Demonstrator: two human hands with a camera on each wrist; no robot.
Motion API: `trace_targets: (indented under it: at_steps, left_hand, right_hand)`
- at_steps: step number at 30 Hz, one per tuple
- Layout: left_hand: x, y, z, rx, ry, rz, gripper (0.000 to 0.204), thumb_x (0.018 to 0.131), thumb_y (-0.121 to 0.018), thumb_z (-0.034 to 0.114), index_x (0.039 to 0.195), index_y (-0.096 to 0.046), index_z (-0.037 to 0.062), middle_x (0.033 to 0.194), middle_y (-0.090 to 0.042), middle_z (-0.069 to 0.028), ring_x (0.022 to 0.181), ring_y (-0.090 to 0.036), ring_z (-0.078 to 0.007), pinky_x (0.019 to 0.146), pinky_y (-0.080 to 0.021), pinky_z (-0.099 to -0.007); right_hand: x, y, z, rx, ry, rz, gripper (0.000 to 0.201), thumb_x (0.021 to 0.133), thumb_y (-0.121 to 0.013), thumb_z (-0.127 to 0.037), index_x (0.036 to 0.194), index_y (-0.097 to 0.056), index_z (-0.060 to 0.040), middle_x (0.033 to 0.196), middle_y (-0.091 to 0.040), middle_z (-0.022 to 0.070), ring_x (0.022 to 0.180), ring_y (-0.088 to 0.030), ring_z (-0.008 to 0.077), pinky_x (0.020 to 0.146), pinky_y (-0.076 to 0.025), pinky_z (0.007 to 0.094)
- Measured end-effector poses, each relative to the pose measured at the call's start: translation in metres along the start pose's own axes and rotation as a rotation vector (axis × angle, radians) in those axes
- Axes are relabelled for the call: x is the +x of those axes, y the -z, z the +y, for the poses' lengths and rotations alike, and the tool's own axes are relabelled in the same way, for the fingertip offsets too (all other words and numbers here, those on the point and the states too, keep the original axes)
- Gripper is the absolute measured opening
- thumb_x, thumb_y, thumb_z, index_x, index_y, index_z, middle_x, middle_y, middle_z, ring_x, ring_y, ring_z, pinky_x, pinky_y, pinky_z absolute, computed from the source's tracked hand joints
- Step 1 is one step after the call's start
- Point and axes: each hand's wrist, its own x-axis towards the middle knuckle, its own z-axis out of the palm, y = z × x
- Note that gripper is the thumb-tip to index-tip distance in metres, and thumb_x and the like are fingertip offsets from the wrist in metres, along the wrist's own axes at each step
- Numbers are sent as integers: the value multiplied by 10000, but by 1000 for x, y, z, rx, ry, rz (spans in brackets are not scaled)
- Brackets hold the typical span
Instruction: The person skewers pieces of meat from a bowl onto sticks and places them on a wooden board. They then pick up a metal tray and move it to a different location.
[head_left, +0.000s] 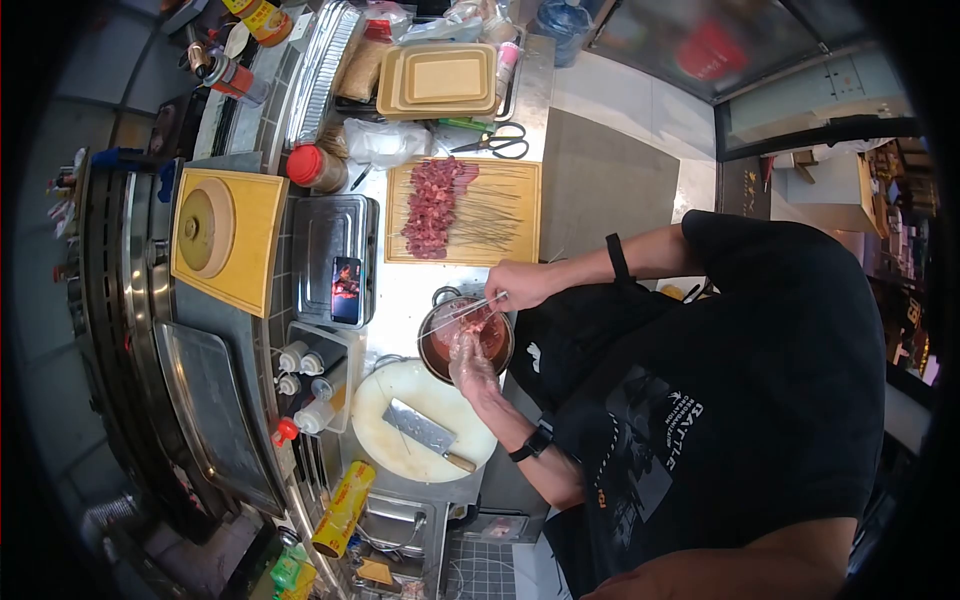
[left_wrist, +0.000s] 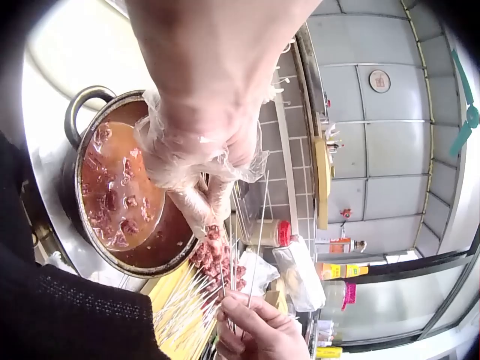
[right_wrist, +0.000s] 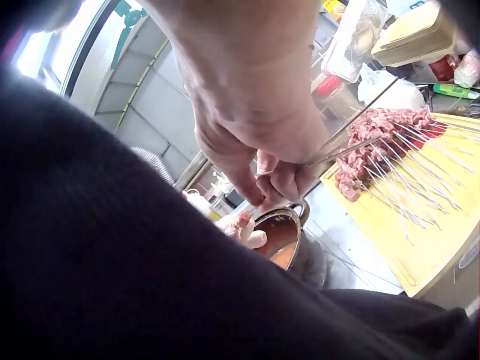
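Observation:
My left hand (head_left: 470,364), in a clear plastic glove, is over the dark metal pot (left_wrist: 91,234). Its thumb and fingers pinch a small piece of raw meat (left_wrist: 214,232) at the end of a thin skewer. My bare right hand (head_left: 522,284) grips several metal skewers (left_wrist: 259,225), which cross above the pot's rim. Inside the pot, chunks of meat (left_wrist: 112,199) sit in reddish liquid. Beside the pot, a yellow board (head_left: 530,190) bears rows of meat skewers (head_left: 430,210), their bare ends toward the person. The right wrist view shows my right fingers partly curled around the skewers.
A cleaver (head_left: 420,428) lies on a round white chopping board (head_left: 372,398) left of the pot. Behind stand a metal box (head_left: 318,225) with a phone (head_left: 346,288) on it and a bin of squeeze bottles (head_left: 292,357). Scissors (head_left: 505,143) lie past the yellow board.

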Motion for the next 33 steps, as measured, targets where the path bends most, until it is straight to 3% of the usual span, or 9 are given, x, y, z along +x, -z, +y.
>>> trace_targets:
  at_steps: [4,11,18,21,23,25,26,29,33]
  left_hand:
    - [-9,-17,7,32,9,-1,438,966,-615,-99,1379,-477,-144,1232,-632,-218,1128,-651,-279,1056,-528,-353]
    - [5,27,7,-35,-82,22,453,964,-592,-121,1399,-465,-144,1278,-610,-231,1129,-649,-276,1059,-528,-358]
    - [-3,-9,-8,64,-26,-78,514,955,-624,-100,1439,-455,-140,1376,-599,-183,1210,-623,-268,1098,-504,-385]
    - [5,7,-14,504,-79,10,495,939,-674,-56,1414,-536,-84,1374,-618,-177,1233,-611,-225,1063,-524,-396]
    - [-6,-24,-2,1061,-253,119,473,874,-765,19,1318,-621,-57,1301,-667,-217,1200,-650,-318,1060,-505,-388]
    - [14,-16,-16,1606,-688,72,581,796,-825,60,1340,-629,-1,1302,-670,-216,1213,-633,-354,1068,-482,-411]
    - [18,-18,-29,1673,-774,120,566,752,-847,79,1274,-649,-16,1259,-673,-241,1172,-626,-425,1078,-454,-432]
    - [52,4,-56,1519,-525,-124,498,768,-840,103,1220,-667,-15,1238,-676,-249,1160,-635,-394,1038,-469,-444]
    - [35,-11,-35,1635,-282,-160,299,896,-756,214,1122,-703,26,982,-743,-207,901,-727,-344,843,-549,-422]
  right_hand:
    - [-2,-4,-7,2,-8,7,127,806,-730,-96,898,-748,-10,862,-734,188,844,-719,337,754,-551,421]
    - [-10,6,-2,-11,-36,-61,130,852,-720,-92,924,-724,17,873,-722,208,857,-707,361,748,-539,437]
    - [-11,-3,-1,-59,-48,20,138,867,-742,-105,933,-722,15,882,-722,211,871,-708,367,769,-545,440]
    - [-14,8,1,-86,-49,115,143,872,-749,-112,935,-724,15,894,-727,207,880,-714,361,775,-547,438]
    - [-14,11,4,-96,-41,171,153,873,-746,-130,909,-722,16,890,-726,214,892,-715,364,774,-549,432]
    - [-16,14,-1,-70,-80,156,160,870,-750,-134,916,-726,17,892,-726,214,893,-716,359,776,-550,430]
    - [-17,18,-4,-61,-97,150,163,869,-751,-136,920,-727,17,893,-727,214,893,-716,356,777,-551,429]
    - [-23,25,-15,-44,-94,154,170,866,-756,-140,929,-730,16,886,-725,212,887,-715,348,782,-552,427]
    - [-27,32,-17,-50,-110,191,187,872,-765,-167,929,-734,8,870,-721,200,863,-714,312,774,-555,409]
